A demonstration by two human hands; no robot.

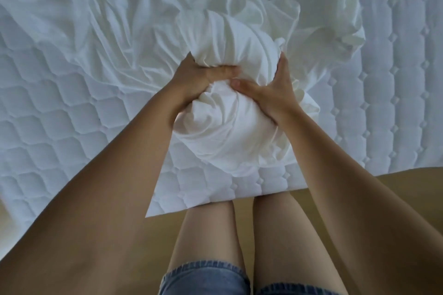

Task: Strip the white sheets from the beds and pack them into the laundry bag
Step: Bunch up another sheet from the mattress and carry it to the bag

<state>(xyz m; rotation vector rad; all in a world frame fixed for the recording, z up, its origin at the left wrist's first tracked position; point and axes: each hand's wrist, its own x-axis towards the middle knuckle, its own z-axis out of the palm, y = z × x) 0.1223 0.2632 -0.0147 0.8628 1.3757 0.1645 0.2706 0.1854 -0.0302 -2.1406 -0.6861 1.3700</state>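
A white sheet [230,127] is bunched into a thick wad above the near corner of the bed. My left hand [199,76] grips the wad from the left, thumb pressed across its front. My right hand [273,93] grips it from the right, thumb pointing inward and fingers wrapped behind the cloth. The remainder of the sheet trails away from the wad, rumpled across the far part of the quilted mattress [48,132]. No laundry bag is in view.
The mattress corner ends just in front of my legs [239,235], which stand on a tan floor [407,184]. A quilted strip of bare mattress runs down the right side.
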